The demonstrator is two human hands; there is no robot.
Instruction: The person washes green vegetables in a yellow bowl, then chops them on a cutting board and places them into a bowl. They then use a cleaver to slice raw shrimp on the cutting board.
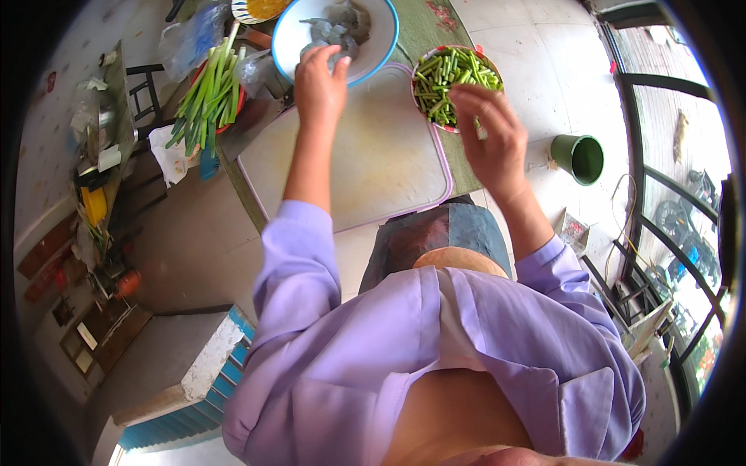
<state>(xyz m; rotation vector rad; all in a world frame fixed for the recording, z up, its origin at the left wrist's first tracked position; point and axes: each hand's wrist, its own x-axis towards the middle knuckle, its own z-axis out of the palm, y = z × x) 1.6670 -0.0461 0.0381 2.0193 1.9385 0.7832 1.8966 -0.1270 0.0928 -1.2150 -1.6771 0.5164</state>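
Note:
My left hand (320, 81) reaches over the near rim of a white bowl (291, 41) with a blue edge. Its fingertips are at the raw grey shrimp (344, 32) inside; whether they grip one is hidden. My right hand (492, 134), slightly blurred, hovers with bent fingers and the thumb apart, holding nothing that shows. It partly covers a red-and-white rimmed dish (418, 105) heaped with short-cut green stalks (451, 73). Between and below the hands lies a stained white cutting board (373, 157) with a pink-purple edge.
Scallions (210, 99) lie across a red container (242, 100) on the left, beside clear plastic bags (195, 41). A patterned dish (240, 11) holds yellowish food (265, 7) at the top. A green bucket (568, 156) stands on the floor at right, near glazed doors (670, 186).

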